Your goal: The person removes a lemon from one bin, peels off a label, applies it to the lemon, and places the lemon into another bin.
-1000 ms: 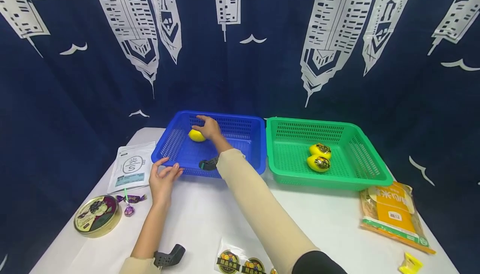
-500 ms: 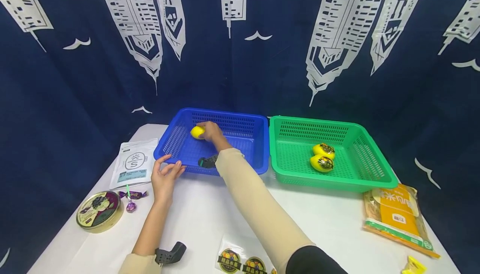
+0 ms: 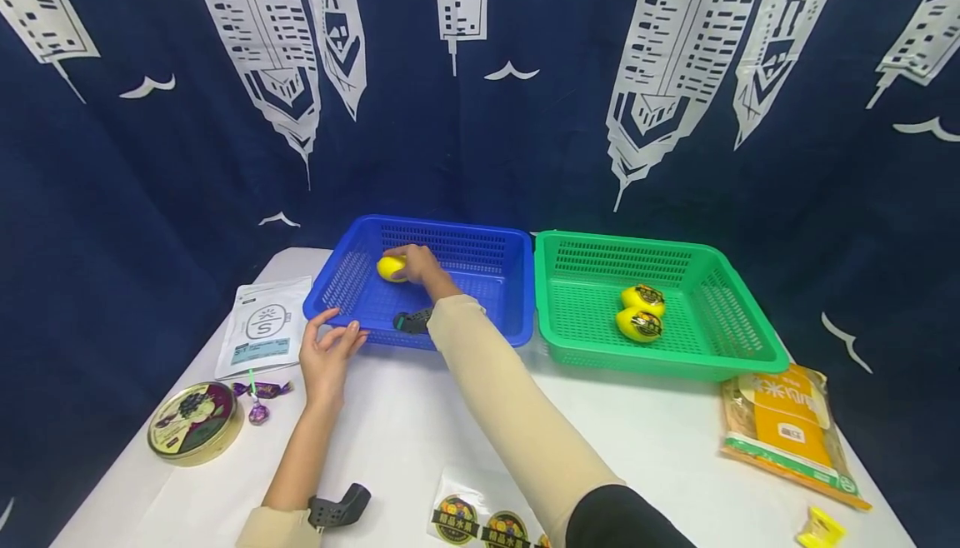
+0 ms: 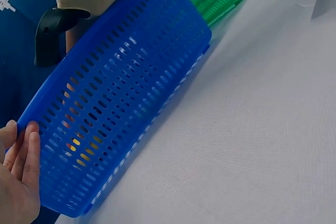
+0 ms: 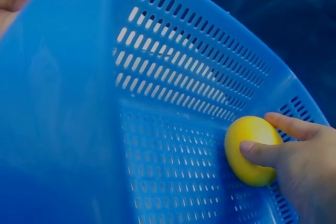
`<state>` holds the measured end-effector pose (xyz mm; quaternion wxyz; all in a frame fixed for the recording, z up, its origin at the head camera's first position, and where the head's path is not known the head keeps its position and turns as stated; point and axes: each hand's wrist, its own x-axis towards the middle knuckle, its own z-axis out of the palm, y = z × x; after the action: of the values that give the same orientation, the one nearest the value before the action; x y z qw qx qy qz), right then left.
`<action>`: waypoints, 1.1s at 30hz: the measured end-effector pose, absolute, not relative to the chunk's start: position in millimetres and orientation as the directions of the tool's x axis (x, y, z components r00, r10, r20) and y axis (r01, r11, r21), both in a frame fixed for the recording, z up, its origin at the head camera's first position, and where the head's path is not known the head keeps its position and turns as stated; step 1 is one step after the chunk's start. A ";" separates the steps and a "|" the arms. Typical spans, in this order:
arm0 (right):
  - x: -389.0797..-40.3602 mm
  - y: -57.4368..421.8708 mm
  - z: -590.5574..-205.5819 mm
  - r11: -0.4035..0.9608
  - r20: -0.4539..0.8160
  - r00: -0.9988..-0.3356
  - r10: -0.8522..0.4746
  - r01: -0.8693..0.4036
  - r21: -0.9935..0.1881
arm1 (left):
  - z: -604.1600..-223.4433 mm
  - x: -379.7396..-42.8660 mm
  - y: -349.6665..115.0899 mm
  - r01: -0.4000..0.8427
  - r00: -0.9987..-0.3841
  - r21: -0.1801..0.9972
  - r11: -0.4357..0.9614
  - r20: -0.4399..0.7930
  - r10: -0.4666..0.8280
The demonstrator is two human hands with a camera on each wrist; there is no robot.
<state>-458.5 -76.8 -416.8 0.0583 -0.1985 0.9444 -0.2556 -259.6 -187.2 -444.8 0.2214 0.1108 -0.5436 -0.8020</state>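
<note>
Inside the blue basket (image 3: 465, 281), a yellow lemon (image 3: 390, 268) lies toward the left end. My right hand (image 3: 422, 267) pinches it, and in the right wrist view the thumb crosses the bare side of the lemon (image 5: 244, 135) while a finger reaches over its top. The other fingers are hidden behind it. At the basket's near left corner my left hand (image 3: 324, 361) grips the rim, thumb on the upper edge and fingers against the outer wall (image 4: 126, 77). Two lemons (image 3: 639, 325) bearing dark round stickers sit in the green basket (image 3: 585, 348) on the right.
Left on the white table (image 3: 405, 440) are a white pouch (image 3: 262, 327), a purple-wrapped candy (image 3: 272, 390), a lollipop (image 3: 258, 411) and a round tin (image 3: 195, 423). A sticker sheet (image 3: 480, 490) lies in front. Rightward are an orange food bag (image 3: 791, 435) and a yellow packet (image 3: 821, 528).
My right hand was spread just beside the lemon a second ago; it has closed in and taken hold of it. The left hand keeps its place on the rim.
</note>
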 end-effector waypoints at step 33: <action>-291.2 80.6 -358.6 0.400 0.534 -0.639 -0.554 -0.766 -0.502 | -443.6 -260.1 -189.9 0.226 -0.893 0.927 -0.299 0.074 -0.444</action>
<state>-291.2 80.6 -358.6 -0.1421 -0.4003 0.8246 -0.3737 -260.1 -189.9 -443.6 0.2094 0.0985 -0.5536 -0.8000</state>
